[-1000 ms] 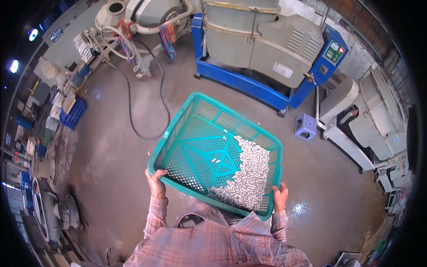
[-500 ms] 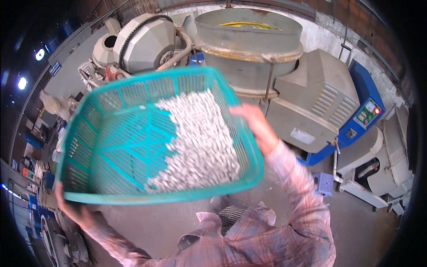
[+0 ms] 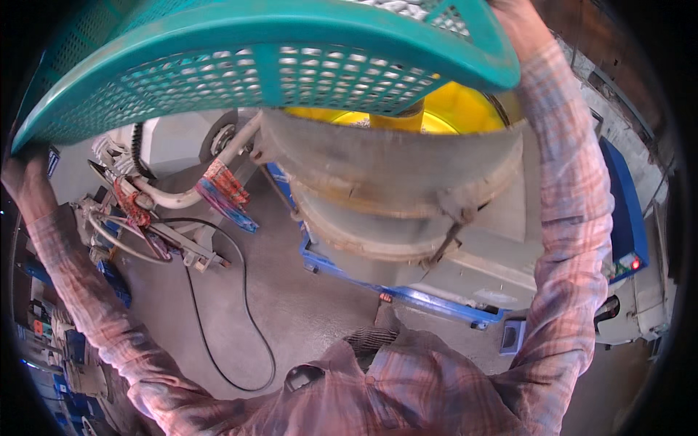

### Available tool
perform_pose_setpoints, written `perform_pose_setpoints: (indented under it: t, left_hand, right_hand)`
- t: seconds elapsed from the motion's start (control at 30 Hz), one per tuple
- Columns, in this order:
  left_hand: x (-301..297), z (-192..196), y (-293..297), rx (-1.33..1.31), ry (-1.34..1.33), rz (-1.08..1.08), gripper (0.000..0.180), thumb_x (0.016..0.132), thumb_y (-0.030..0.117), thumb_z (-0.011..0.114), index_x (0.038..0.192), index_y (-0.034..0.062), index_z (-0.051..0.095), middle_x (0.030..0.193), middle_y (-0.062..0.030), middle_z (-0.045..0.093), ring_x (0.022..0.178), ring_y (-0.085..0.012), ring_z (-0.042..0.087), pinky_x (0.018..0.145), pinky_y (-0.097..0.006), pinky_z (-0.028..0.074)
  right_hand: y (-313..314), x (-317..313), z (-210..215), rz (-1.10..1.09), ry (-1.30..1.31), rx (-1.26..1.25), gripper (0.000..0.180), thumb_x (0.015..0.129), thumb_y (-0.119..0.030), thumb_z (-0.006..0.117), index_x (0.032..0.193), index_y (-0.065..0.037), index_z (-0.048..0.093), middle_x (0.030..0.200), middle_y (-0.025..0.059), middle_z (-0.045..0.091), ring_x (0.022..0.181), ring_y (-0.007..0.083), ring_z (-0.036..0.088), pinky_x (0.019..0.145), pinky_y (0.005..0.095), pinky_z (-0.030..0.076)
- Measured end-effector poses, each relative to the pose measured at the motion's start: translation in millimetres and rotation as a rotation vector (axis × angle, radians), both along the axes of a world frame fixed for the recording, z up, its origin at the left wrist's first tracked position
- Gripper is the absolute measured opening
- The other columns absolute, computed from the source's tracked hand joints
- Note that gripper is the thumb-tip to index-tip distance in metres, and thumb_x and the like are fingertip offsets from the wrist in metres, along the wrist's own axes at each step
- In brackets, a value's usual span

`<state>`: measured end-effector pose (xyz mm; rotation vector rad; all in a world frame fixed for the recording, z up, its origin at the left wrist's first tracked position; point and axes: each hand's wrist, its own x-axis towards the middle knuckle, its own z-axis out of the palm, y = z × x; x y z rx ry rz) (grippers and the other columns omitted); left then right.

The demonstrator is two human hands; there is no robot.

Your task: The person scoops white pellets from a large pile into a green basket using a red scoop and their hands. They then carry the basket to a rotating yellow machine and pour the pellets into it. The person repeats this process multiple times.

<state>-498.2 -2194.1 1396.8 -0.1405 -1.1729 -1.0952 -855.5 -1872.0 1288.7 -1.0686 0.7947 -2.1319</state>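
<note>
A green plastic mesh basket (image 3: 270, 73) is raised high at the top of the view, tilted over the round metal tub (image 3: 385, 163). Small whitish pieces (image 3: 400, 7) lie in it and show through the mesh wall; their kind is too small to tell. My left hand (image 3: 30, 182) grips the basket's left corner from below, fingers partly hidden behind the rim. At the opposite end, my right hand (image 3: 522, 25) holds the right corner. Inside the tub, a yellow lining (image 3: 462, 105) is partly visible below the basket.
A blue machine base (image 3: 407, 294) runs under the tub, with a blue control housing (image 3: 627, 211) at right. A black cable (image 3: 247, 305) loops across the floor. Patterned cloths (image 3: 225, 192) hang on a pale pipe frame at left. A purple stool (image 3: 512, 336) stands at lower right.
Both hands have lifted the basket up and forward, over the tub, and tipped it away from me. I have come closer to the machine.
</note>
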Motion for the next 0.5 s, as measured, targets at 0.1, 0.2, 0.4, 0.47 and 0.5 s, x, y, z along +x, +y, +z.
perform_pose_setpoints:
  t: [0.1, 0.2, 0.4, 0.47, 0.5]
  left_hand:
    - [-88.3, -16.6, -64.6, 0.082, 0.121, -0.107, 0.038, 0.075, 0.005, 0.058, 0.111, -0.0073, 0.058, 0.119, -0.0231, 0.057, 0.112, -0.0351, 0.052, 0.101, -0.046, 0.039]
    - [-166.1, -32.5, -85.4, 0.086, 0.117, -0.13, 0.036, 0.079, 0.006, 0.056, 0.111, -0.0101, 0.057, 0.122, -0.0247, 0.055, 0.118, -0.0374, 0.049, 0.106, -0.049, 0.033]
    - [-288.9, -93.7, -142.0, -0.035, -0.114, -0.679, 0.039, 0.08, 0.005, 0.056, 0.116, -0.0099, 0.055, 0.123, -0.0223, 0.055, 0.118, -0.0346, 0.05, 0.106, -0.05, 0.032]
    - [-315.0, -105.9, -103.9, 0.158, -0.11, -0.436, 0.041, 0.081, 0.002, 0.055, 0.12, -0.0093, 0.052, 0.124, -0.0213, 0.055, 0.119, -0.0342, 0.049, 0.107, -0.049, 0.032]
    - [-336.6, -119.5, -96.3, 0.278, -0.071, -0.378, 0.042, 0.081, 0.001, 0.055, 0.122, -0.009, 0.051, 0.125, -0.0208, 0.054, 0.119, -0.0341, 0.049, 0.107, -0.049, 0.032]
  right_hand:
    - [-17.6, -99.9, -2.4, -0.336, 0.023, -0.005, 0.03, 0.077, 0.0, 0.058, 0.105, 0.008, 0.059, 0.092, 0.019, 0.067, 0.082, 0.0276, 0.067, 0.078, 0.0375, 0.057]
    - [-29.6, -170.8, -24.1, -0.638, 0.094, 0.102, 0.031, 0.077, 0.001, 0.057, 0.106, 0.008, 0.058, 0.094, 0.0198, 0.066, 0.083, 0.0281, 0.067, 0.076, 0.039, 0.058]
    - [-6.3, -260.8, -46.3, -0.909, 0.031, 0.124, 0.022, 0.078, -0.005, 0.054, 0.097, 0.005, 0.058, 0.084, 0.0169, 0.063, 0.07, 0.0283, 0.064, 0.065, 0.0431, 0.056]
    - [-44.3, -286.3, -84.3, -0.923, -0.117, 0.037, 0.02, 0.078, -0.006, 0.054, 0.096, 0.003, 0.058, 0.081, 0.0149, 0.062, 0.068, 0.0271, 0.063, 0.061, 0.0419, 0.055]
    - [-24.9, -324.4, -90.4, -0.823, -0.088, -0.036, 0.02, 0.078, -0.006, 0.054, 0.096, 0.003, 0.058, 0.08, 0.0146, 0.062, 0.068, 0.0269, 0.063, 0.061, 0.0415, 0.055]
